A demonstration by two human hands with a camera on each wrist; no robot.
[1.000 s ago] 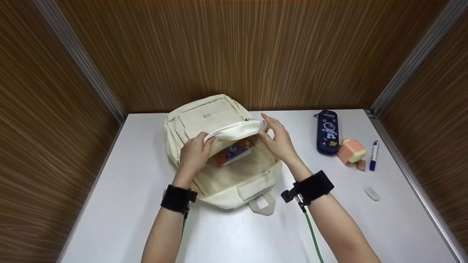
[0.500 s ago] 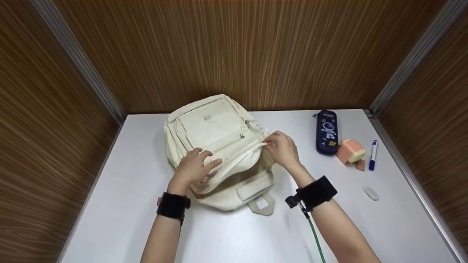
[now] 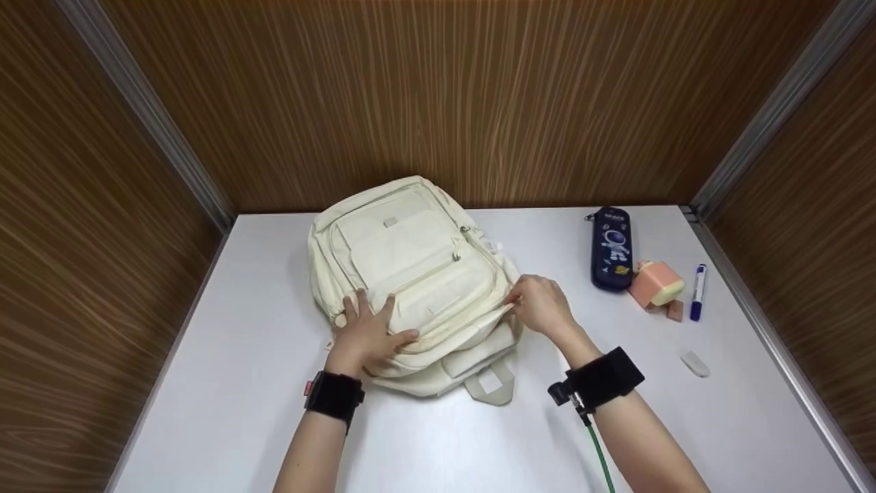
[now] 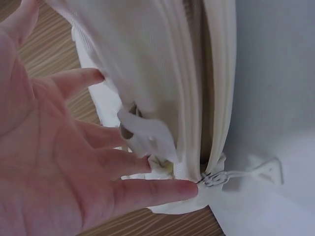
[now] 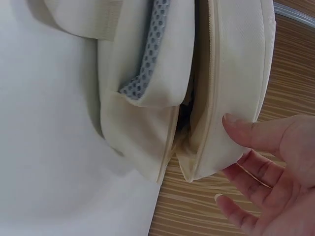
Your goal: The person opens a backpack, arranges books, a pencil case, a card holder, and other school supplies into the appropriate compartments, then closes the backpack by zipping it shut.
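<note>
While the left hand (image 3: 365, 337) spreads its fingers (image 4: 152, 191) wide against the cream fabric backpack (image 3: 410, 253) near the back edge of the white table (image 3: 267, 287), the right hand (image 3: 545, 308) pinches its zippered rim (image 5: 211, 93); toward the right edge lie a navy oblong case (image 3: 611, 248), a pink-and-yellow boxy object (image 3: 657, 282) and a blue-and-white marker (image 3: 699, 293).

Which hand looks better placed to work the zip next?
Probably the left hand: in its wrist view, a fingertip lies by a zip pull, while the right hand pinches the backpack on the opposite side.

White table (image 3: 226, 329) between brown wood-grain walls (image 3: 465, 103)
</note>
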